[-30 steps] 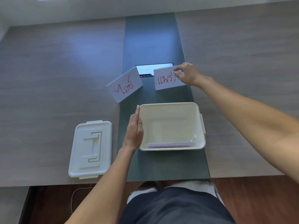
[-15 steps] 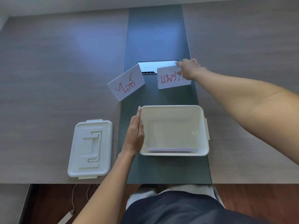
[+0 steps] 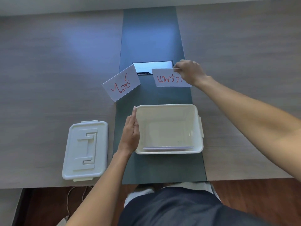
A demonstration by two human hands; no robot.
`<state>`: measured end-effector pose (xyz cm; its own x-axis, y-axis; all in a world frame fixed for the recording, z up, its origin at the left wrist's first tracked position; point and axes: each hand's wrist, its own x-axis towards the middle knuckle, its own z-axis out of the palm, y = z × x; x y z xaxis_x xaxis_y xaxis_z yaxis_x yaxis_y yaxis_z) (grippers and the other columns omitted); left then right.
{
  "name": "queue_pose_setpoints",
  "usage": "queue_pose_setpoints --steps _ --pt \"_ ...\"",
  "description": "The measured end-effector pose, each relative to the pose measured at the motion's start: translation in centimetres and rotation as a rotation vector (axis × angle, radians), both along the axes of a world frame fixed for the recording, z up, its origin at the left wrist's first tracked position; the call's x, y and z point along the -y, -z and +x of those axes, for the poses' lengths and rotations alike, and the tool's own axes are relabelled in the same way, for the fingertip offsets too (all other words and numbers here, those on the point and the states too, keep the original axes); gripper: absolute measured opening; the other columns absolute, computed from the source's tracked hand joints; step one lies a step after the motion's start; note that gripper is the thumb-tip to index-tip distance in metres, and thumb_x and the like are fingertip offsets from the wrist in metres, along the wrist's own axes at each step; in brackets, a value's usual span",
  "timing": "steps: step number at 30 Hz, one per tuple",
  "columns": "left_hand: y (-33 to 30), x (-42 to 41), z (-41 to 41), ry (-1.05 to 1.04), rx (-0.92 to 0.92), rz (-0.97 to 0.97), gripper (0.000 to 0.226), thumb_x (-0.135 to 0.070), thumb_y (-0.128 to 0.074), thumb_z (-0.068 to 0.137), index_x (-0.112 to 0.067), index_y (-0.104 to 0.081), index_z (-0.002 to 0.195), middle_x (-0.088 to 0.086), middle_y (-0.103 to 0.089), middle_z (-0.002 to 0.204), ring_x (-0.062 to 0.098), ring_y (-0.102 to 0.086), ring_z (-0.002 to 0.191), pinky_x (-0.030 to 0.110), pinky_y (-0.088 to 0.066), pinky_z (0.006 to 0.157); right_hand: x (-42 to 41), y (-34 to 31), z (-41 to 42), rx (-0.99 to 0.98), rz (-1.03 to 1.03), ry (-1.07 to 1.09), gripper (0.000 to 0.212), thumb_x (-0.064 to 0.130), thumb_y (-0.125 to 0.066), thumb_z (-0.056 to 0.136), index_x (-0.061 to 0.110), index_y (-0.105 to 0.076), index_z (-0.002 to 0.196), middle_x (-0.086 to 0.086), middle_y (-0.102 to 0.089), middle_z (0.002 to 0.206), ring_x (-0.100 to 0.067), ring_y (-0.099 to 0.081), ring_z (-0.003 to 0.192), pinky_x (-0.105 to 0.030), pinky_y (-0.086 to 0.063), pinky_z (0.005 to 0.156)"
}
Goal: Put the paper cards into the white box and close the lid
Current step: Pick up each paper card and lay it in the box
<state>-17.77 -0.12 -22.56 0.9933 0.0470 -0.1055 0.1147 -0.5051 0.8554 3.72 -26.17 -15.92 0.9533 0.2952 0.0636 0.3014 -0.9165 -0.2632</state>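
White card (image 3: pixel 169 79) pinched by outstretched right hand (image 3: pixel 189 71); left hand (image 3: pixel 131 136) flat against box (image 3: pixel 199 128).

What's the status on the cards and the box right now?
Right hand pinching right card; left hand flat against white box. Left card untouched. Lid off, nothing blocking.

A wood-grain counter (image 3: pixel 48 70) carries a dark blue-grey centre strip (image 3: pixel 151 33), with a rectangular metal cable hatch (image 3: pixel 152 66) set into it. Below the near edge lie reddish wooden floor (image 3: pixel 252 193) and a thin pale cable (image 3: pixel 69 203)
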Motion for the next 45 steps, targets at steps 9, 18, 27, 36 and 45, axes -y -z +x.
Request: queue_pose_setpoints --steps 9,18,27,36,45 --pt "0.1 0.0 0.0 0.004 0.008 -0.002 0.052 -0.018 -0.027 0.108 -0.029 -0.021 0.158 -0.006 -0.050 0.116 -0.011 -0.050 0.099 -0.005 -0.030 0.086 0.8 -3.7 -7.0 0.153 0.263 0.001 0.030 0.035 -0.052 0.097 0.014 -0.070 0.109 -0.005 -0.070 0.104 -0.025 -0.067 0.085 -0.042 -0.056 0.068" --pt "0.3 -0.1 0.0 0.005 -0.002 -0.002 0.053 -0.017 -0.028 0.108 -0.029 -0.019 0.159 -0.004 -0.048 0.113 -0.011 -0.050 0.098 -0.004 -0.030 0.087 0.5 -6.8 -16.3 0.100 0.456 -0.027 0.027 0.031 -0.060 0.096 0.013 -0.073 0.110 -0.002 -0.072 0.100 -0.018 -0.069 0.087 -0.039 -0.057 0.075" --pt "0.2 0.0 0.1 -0.004 -0.015 -0.028 0.053 -0.017 -0.028 0.108 -0.027 -0.020 0.159 -0.004 -0.048 0.122 -0.023 -0.045 0.105 -0.009 -0.026 0.088 -0.7 -1.7 -22.4 -0.080 0.462 -0.020 0.018 0.028 -0.066 0.093 0.017 -0.077 0.103 0.005 -0.073 0.096 -0.011 -0.068 0.085 -0.031 -0.056 0.078" --pt "0.4 0.0 0.0 0.004 0.009 -0.012 0.053 -0.015 -0.027 0.108 -0.025 -0.020 0.159 -0.004 -0.047 0.112 -0.014 -0.048 0.100 -0.006 -0.028 0.089 -1.6 2.2 -26.1 -0.353 0.362 -0.039 0.020 0.026 -0.062 0.095 0.024 -0.075 0.109 0.012 -0.072 0.103 -0.010 -0.068 0.092 -0.032 -0.055 0.084" --pt "0.3 0.1 0.0 0.006 0.004 -0.026 0.053 -0.015 -0.028 0.107 -0.027 -0.020 0.159 -0.005 -0.047 0.113 -0.013 -0.048 0.100 -0.005 -0.028 0.089 -1.7 1.2 -23.1 -0.363 0.415 -0.005 0.024 0.033 -0.059 0.096 0.022 -0.075 0.110 0.009 -0.075 0.104 -0.005 -0.066 0.089 -0.029 -0.055 0.083"
